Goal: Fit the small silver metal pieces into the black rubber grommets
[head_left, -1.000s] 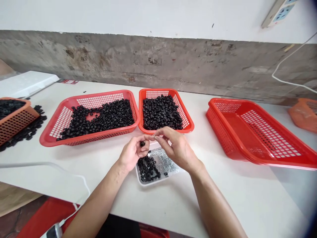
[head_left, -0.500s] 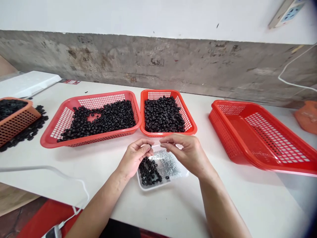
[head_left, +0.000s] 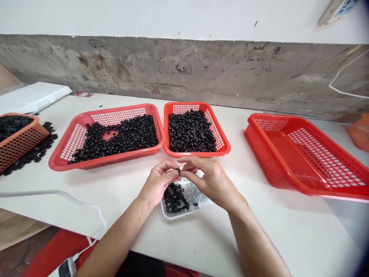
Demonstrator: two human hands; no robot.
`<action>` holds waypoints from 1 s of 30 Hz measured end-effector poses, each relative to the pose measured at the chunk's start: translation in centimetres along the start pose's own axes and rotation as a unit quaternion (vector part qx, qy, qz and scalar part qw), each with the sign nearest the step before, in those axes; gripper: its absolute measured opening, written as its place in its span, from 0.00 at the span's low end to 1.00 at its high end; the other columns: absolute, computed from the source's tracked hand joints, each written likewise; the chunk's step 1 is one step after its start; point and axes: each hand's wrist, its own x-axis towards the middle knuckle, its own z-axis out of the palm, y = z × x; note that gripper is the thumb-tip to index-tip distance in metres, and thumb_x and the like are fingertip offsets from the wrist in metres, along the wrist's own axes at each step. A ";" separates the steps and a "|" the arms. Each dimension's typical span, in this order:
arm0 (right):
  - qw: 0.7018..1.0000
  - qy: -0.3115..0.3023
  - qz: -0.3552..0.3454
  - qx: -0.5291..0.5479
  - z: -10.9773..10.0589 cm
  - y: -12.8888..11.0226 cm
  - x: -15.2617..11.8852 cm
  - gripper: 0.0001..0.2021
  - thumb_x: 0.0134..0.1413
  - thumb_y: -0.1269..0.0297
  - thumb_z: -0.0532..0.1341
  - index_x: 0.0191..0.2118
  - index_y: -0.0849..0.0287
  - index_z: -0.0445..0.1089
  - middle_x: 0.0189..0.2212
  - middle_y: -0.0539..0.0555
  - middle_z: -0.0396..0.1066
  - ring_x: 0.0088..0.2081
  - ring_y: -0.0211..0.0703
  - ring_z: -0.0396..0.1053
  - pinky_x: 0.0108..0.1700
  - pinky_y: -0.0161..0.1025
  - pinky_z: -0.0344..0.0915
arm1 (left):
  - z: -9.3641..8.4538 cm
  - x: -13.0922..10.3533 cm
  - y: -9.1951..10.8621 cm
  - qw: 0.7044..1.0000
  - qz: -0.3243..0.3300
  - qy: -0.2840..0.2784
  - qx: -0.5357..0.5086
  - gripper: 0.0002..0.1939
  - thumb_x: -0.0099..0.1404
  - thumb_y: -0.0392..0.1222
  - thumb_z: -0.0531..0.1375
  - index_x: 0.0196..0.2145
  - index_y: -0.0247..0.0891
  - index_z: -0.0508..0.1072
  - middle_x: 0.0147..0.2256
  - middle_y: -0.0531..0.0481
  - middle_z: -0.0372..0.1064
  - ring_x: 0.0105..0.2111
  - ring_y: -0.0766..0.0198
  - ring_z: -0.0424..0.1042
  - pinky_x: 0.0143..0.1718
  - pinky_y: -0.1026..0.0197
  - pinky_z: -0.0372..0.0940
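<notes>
Between thumb and fingertips, my left hand point(head_left: 157, 182) pinches a small round black part point(head_left: 178, 172), which looks like a ring. The thumb and index finger of my right hand point(head_left: 211, 181) are closed at that part's right side; whatever they hold is too small and covered to name. Below both hands sits a clear shallow plastic tray point(head_left: 172, 217). Its left side holds a heap of black ring-like parts point(head_left: 175, 200). Many tiny silvery pieces point(head_left: 200, 194) lie on its right side, partly covered by my right hand.
Behind my hands stand two red baskets of black parts, a wide one point(head_left: 54, 163) and a smaller one point(head_left: 226, 148). Stacked red baskets point(head_left: 265, 165) are at right. An orange basket point(head_left: 25, 148) and loose black parts point(head_left: 34, 156) lie left, near a white cable point(head_left: 57, 193).
My right hand has moved left, bringing its fingertips against the black part in my left hand. A tiny pale piece seen at the right fingertips is now hidden. The view shifted slightly.
</notes>
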 end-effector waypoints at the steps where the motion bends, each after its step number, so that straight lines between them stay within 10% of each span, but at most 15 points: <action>1: 1.000 -0.003 0.001 -0.001 0.0 0.0 0.0 0.16 0.61 0.72 0.61 0.53 0.54 0.73 0.33 0.48 0.77 0.34 0.37 0.73 0.40 0.34 0.69 | 0.0 0.0 0.0 1.000 -0.001 -0.002 0.001 0.18 0.47 0.45 0.77 0.29 0.34 0.77 0.27 0.53 0.72 0.26 0.70 0.71 0.30 0.68 0.65; 14: 0.987 -0.084 0.039 0.131 -0.4 1.5 0.6 0.27 0.49 0.48 0.73 0.51 0.59 0.74 0.31 0.49 0.69 0.32 0.36 0.63 0.36 0.33 0.64 | -1.1 -0.1 0.1 0.978 -0.053 -0.200 -0.024 0.19 0.49 0.50 0.77 0.30 0.34 0.78 0.21 0.53 0.70 0.15 0.72 0.65 0.16 0.70 0.58; 20: 0.992 -0.055 0.077 -0.089 0.1 2.5 0.4 0.11 0.65 0.61 0.61 0.32 0.61 0.75 0.28 0.51 0.73 0.30 0.37 0.67 0.35 0.34 0.62 | -1.4 0.5 1.1 0.989 -0.037 -0.104 -0.097 0.17 0.48 0.42 0.78 0.31 0.33 0.78 0.29 0.49 0.75 0.26 0.71 0.71 0.29 0.72 0.68; 24: 0.914 -0.169 0.193 -0.315 3.2 2.7 0.0 0.05 0.60 0.68 0.65 0.40 0.60 0.78 0.37 0.57 0.78 0.41 0.46 0.75 0.43 0.36 0.64 | -1.1 0.1 2.2 0.988 -0.043 -0.065 -0.132 0.15 0.48 0.36 0.77 0.31 0.33 0.77 0.29 0.50 0.75 0.25 0.74 0.70 0.30 0.74 0.68; 30: 0.889 -0.160 0.237 -0.357 7.7 1.9 -1.5 0.07 0.62 0.72 0.60 0.40 0.65 0.76 0.39 0.64 0.77 0.42 0.54 0.77 0.40 0.38 0.65 | -2.0 -3.8 1.2 0.996 -0.038 -0.017 -0.083 0.08 0.58 0.38 0.71 0.34 0.32 0.80 0.31 0.48 0.75 0.28 0.71 0.71 0.32 0.71 0.69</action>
